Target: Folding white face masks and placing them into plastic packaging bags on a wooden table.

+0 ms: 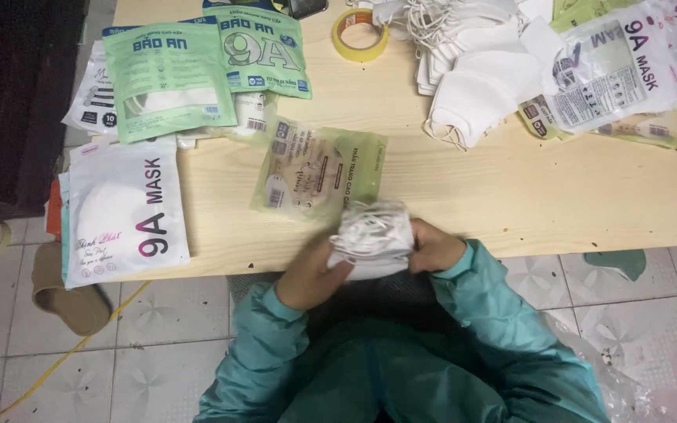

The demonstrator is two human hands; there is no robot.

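Both hands are gripping a small stack of white face masks (373,235) right at the near edge of the wooden table (511,188). The left hand (313,276) is curling around the stack's left side and underside, fingers closed against the cloth. The right hand (431,246) is closing on the stack's right side, thumb and fingers pressing in. The stack is hanging partly over the table's near edge, above the person's lap, and its elastic loops are lying bunched on top. Both sleeves are teal.

Just beyond the stack, farther onto the table, an olive-green clear pouch (319,172) is lying flat, almost touching the masks. Toward the table's far left corner, two mint-green packets (201,70) are overlapping each other. At the table's left edge, a white packet (125,210) is sitting on a pile of other packets, sticking out past the edge. Near the table's far edge, around the middle, a roll of yellow tape (360,35) is lying flat. To the right of the tape, a heap of loose white masks (472,70) is spreading across the table, and at the far right corner more printed packets (620,66) are piling up beside that heap. Below the table, a pale tiled floor (119,352) is showing.
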